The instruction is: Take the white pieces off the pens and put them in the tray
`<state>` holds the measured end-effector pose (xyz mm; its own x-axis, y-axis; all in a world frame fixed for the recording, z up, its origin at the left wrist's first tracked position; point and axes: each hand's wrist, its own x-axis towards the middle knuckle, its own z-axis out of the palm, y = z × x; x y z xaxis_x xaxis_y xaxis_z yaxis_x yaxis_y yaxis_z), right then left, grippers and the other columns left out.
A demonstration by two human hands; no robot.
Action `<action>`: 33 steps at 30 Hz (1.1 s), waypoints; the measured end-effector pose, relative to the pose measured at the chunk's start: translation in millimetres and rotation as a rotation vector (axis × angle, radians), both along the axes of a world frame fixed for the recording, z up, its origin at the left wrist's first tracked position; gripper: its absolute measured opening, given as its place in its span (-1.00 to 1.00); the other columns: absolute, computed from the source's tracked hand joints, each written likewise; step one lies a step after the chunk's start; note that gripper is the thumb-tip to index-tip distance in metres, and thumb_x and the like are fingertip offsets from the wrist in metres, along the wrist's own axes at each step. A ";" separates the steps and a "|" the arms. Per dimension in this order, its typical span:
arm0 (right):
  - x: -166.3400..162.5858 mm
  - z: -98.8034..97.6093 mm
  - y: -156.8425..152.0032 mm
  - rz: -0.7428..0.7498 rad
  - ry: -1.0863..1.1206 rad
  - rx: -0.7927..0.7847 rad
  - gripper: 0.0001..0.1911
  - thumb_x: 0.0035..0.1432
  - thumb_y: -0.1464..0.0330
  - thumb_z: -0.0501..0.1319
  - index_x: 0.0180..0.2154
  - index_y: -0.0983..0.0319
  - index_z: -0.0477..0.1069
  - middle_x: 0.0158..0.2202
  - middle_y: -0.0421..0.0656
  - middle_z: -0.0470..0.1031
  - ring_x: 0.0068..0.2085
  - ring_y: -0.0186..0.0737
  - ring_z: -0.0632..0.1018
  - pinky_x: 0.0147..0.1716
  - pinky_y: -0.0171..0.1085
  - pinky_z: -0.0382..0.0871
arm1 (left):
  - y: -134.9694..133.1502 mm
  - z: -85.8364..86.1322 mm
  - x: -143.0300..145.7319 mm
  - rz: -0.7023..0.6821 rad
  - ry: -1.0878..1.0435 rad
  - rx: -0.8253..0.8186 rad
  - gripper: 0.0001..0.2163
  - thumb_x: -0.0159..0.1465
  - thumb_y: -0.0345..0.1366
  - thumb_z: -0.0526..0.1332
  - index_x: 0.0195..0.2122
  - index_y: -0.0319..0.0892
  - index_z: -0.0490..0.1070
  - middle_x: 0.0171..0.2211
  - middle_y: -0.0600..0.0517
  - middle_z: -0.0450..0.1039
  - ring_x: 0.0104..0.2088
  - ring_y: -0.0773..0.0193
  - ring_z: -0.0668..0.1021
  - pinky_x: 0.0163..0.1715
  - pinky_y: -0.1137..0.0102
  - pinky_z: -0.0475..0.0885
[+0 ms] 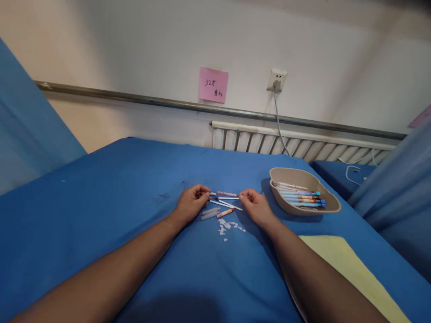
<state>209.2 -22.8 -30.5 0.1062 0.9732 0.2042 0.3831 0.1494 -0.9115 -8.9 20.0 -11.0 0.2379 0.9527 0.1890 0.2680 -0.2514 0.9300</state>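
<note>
While whole-looking pens (pixel 300 197) lie in the beige tray (pixel 332 205), seemingly finished, loose pen parts (pixel 225 213) and white bits (pixel 227 225) remain to its left, where the left hand (pixel 191 204) pinches a small pale piece (pixel 213 194) and the right hand (pixel 257 207), apparently, a patterned barrel (pixel 245 195).

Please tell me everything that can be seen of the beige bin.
The beige bin is shallow and open-topped, with a smooth wall that looks like plastic and a curved, wavy outline. It stands upright on the blue cloth, to the right of the right hand, which is apart from it. Pens lie inside, several with blue ends; they hide much of its floor.
</note>
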 end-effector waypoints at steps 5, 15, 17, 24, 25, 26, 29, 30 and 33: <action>3.6 -1.3 3.2 -0.074 -0.038 -0.009 -0.70 0.07 0.14 0.10 -0.46 0.24 0.38 -0.63 -0.29 0.28 -0.59 -0.37 0.28 -0.60 -0.39 0.10 | -3.3 4.7 -2.3 -0.079 0.272 0.162 -0.80 0.13 -0.19 0.16 -0.33 -0.15 0.49 -0.37 0.02 0.51 -0.37 0.24 0.50 -0.32 0.39 0.36; 0.5 -1.2 -5.4 0.069 -0.350 -0.006 -0.86 0.10 0.32 0.10 -0.35 0.18 0.41 -0.50 -0.24 0.47 -0.49 -0.33 0.42 -0.50 -0.38 0.18 | 5.1 6.8 -12.9 -0.252 0.608 0.294 -0.77 0.21 -0.25 0.07 -0.28 -0.09 0.52 -0.24 -0.04 0.51 -0.21 0.12 0.50 -0.15 0.32 0.31; -0.8 0.2 -6.3 0.082 -0.383 -0.009 -0.86 0.11 0.33 0.09 -0.36 0.18 0.41 -0.49 -0.24 0.48 -0.50 -0.34 0.42 -0.51 -0.38 0.18 | 9.3 8.1 -15.9 -0.250 0.676 0.291 -0.79 0.20 -0.25 0.09 -0.29 -0.10 0.51 -0.28 -0.04 0.51 -0.26 0.13 0.50 -0.22 0.34 0.32; -0.7 -5.3 -2.4 0.076 -0.347 -0.003 -0.86 0.11 0.34 0.10 -0.32 0.19 0.42 -0.41 -0.21 0.51 -0.40 -0.31 0.48 -0.42 -0.37 0.27 | 4.8 20.9 -16.0 -0.250 0.889 0.320 -0.85 0.22 -0.32 0.04 -0.39 -0.17 0.39 -0.35 -0.01 0.44 -0.37 0.23 0.46 -0.35 0.41 0.28; -0.4 -6.6 -1.7 0.072 -0.332 0.006 -0.86 0.11 0.34 0.11 -0.31 0.19 0.41 -0.39 -0.21 0.51 -0.39 -0.30 0.48 -0.40 -0.36 0.28 | 3.3 21.9 -15.7 -0.239 0.906 0.315 -0.85 0.22 -0.32 0.03 -0.38 -0.17 0.38 -0.35 -0.02 0.43 -0.38 0.23 0.46 -0.36 0.41 0.28; 0.0 -7.8 -1.0 0.068 -0.319 0.016 -0.86 0.11 0.34 0.11 -0.31 0.19 0.41 -0.38 -0.20 0.52 -0.37 -0.30 0.49 -0.38 -0.35 0.30 | 2.2 22.6 -15.5 -0.232 0.920 0.308 -0.84 0.23 -0.32 0.02 -0.38 -0.17 0.37 -0.36 -0.02 0.43 -0.38 0.23 0.46 -0.36 0.41 0.28; 1.2 -11.0 1.0 0.059 -0.287 0.041 -0.86 0.09 0.34 0.12 -0.30 0.19 0.41 -0.36 -0.20 0.51 -0.35 -0.29 0.49 -0.34 -0.33 0.32 | 0.6 23.6 -15.0 -0.263 0.897 0.310 -0.85 0.23 -0.31 0.03 -0.31 -0.16 0.37 -0.32 -0.01 0.45 -0.33 0.22 0.47 -0.33 0.41 0.29; 1.4 -12.1 1.6 0.062 -0.277 0.039 -0.86 0.09 0.34 0.12 -0.30 0.19 0.42 -0.37 -0.20 0.51 -0.35 -0.29 0.49 -0.34 -0.33 0.33 | 0.5 23.8 -14.8 -0.288 0.877 0.313 -0.85 0.23 -0.31 0.04 -0.27 -0.15 0.38 -0.29 -0.01 0.46 -0.30 0.22 0.47 -0.31 0.41 0.30; 1.4 -15.7 2.9 0.072 -0.258 0.024 -0.86 0.08 0.34 0.12 -0.31 0.18 0.42 -0.40 -0.21 0.51 -0.38 -0.29 0.49 -0.37 -0.33 0.32 | 0.7 23.7 -13.4 -0.343 0.846 0.304 -0.82 0.24 -0.30 0.03 -0.21 -0.13 0.39 -0.23 0.00 0.47 -0.26 0.22 0.48 -0.26 0.41 0.31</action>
<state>210.6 -19.9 -46.2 -0.0219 0.9709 0.2384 0.5895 0.2052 -0.7813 -22.3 20.7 12.7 0.6651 0.7448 0.0544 0.6877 -0.6392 0.3443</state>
